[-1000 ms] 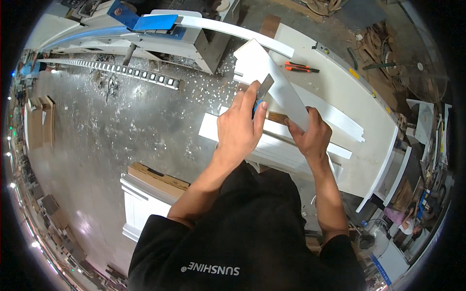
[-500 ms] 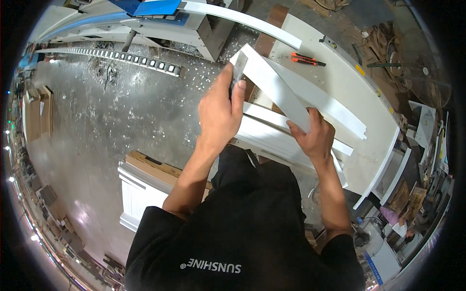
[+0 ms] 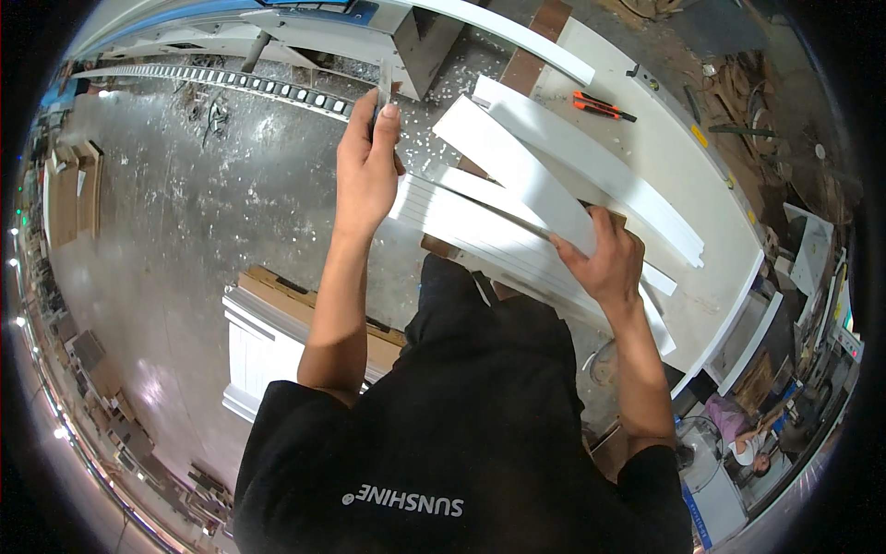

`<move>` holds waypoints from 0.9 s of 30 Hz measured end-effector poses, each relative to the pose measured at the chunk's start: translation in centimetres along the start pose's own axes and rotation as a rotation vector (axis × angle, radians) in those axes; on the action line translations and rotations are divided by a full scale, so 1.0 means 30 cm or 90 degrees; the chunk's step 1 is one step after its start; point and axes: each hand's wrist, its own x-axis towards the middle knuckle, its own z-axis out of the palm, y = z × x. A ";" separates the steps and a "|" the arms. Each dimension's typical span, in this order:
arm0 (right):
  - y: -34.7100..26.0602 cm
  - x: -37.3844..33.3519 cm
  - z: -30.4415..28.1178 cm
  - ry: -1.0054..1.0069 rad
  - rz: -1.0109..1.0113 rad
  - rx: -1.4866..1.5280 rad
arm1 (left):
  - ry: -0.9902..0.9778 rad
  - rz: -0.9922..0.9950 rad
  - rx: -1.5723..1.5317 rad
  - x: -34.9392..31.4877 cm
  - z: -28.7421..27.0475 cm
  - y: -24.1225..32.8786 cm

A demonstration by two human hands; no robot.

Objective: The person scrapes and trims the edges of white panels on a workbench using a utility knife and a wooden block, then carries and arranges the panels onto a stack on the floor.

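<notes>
My left hand is raised over the floor, closed around the dark handle of a flat-bladed hand tool, its pale blade pointing up and away. The tool's exact kind is unclear. At the near end of a flat white board, my right hand grips the edge with thumb and fingers. The board's far end angles left, apart from the tool. Beneath it lie a narrow white strip and a grooved white panel. Another long white board rests to the right on the pale worktable.
An orange-and-black utility knife lies on the table. A long white strip crosses its far end. White panels with brown cardboard stand at lower left. Pale chips litter the floor beside a machine. Another person is at far right.
My left hand has moved left with the tool, away from the board's far end. That end has dropped slightly and swung left, with my right hand still holding the board.
</notes>
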 end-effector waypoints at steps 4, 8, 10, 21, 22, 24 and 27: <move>0.007 0.010 0.028 -0.074 0.011 0.020 | -0.111 -0.017 -0.158 -0.014 0.023 -0.006; 0.097 0.037 0.125 -0.199 0.030 0.080 | -0.154 -0.043 -0.100 0.052 0.069 -0.118; 0.126 0.051 0.195 -0.261 0.064 0.070 | -0.174 -0.090 -0.086 0.099 0.097 -0.216; 0.174 -0.054 0.509 -0.235 0.059 0.164 | -0.290 -0.195 0.172 0.261 0.060 -0.668; 0.173 -0.076 0.519 -0.234 0.067 0.163 | -0.308 -0.166 0.257 0.268 0.071 -0.655; 0.158 -0.124 0.541 -0.121 0.046 0.158 | -0.274 -0.102 0.391 0.265 0.086 -0.629; 0.145 -0.196 0.561 -0.111 0.109 0.094 | -0.255 -0.034 0.568 0.239 0.151 -0.450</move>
